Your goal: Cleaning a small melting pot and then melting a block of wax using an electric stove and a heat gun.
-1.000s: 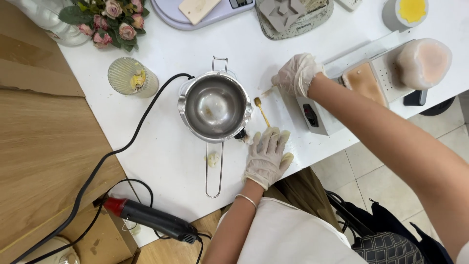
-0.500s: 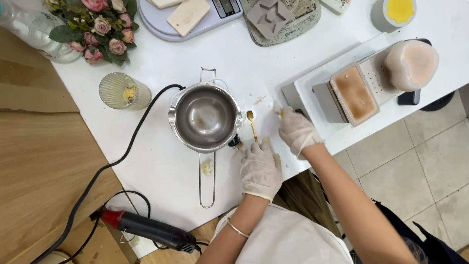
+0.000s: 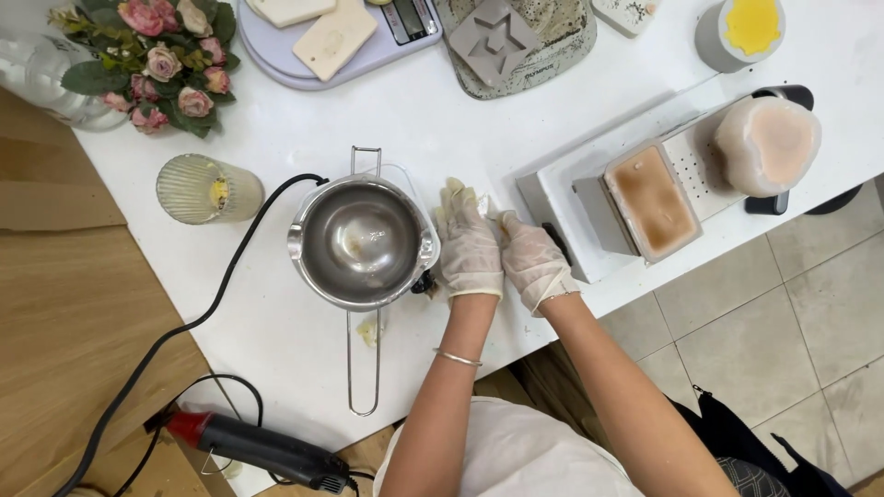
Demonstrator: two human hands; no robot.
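Lying flat on the white table [image 3: 276, 322], both gloved hands touch side by side, holding nothing | silver pot [image 3: 362, 241] sits just left of the left hand [image 3: 469, 244] | grey box [image 3: 552, 216] with a brown block is just beside the right hand [image 3: 532, 261] | ribbed glass [image 3: 204, 190] stands far left

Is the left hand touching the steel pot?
Apart. The head view shows a narrow strip of white table between the left hand and the pot's rim; the gloved hand lies flat on the table beside it.
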